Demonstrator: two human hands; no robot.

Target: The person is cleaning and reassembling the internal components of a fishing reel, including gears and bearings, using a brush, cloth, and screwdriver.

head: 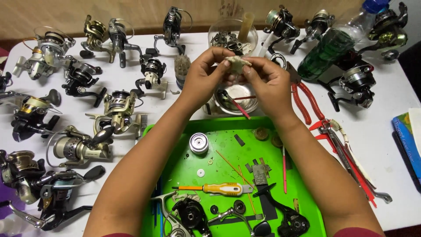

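Thing in the hands: a small crumpled rag (237,64), pale and dirty, was held up above the metal bowl (239,102), near the far edge of the green tray (307,193).
Left hand: the left hand (202,74) was pinching the left side of the rag between thumb and fingertips, the fingers curled in.
Right hand: the right hand (267,81) was pinching the other side of it in the same way, the two hands almost touching.
Inside the rag: I could not tell if a small part was wrapped in it; the fold hid this.
How it would handle: it looked very light and soft, with no stiffness, so I judged it would bend to any grip and would not break. It seemed maybe greasy, so a little slippery.
Where to hold: at the bunched edges with the fingertips, as both hands did, appeared enough.
On the tray: a screwdriver (217,189) with a yellow handle, a round silver spool (199,143), and an opened fishing reel (188,215) lay apart from each other.
Around: many fishing reels (79,147) stood on the white table (377,145); red pliers (305,98) lay just to the right of the bowl.
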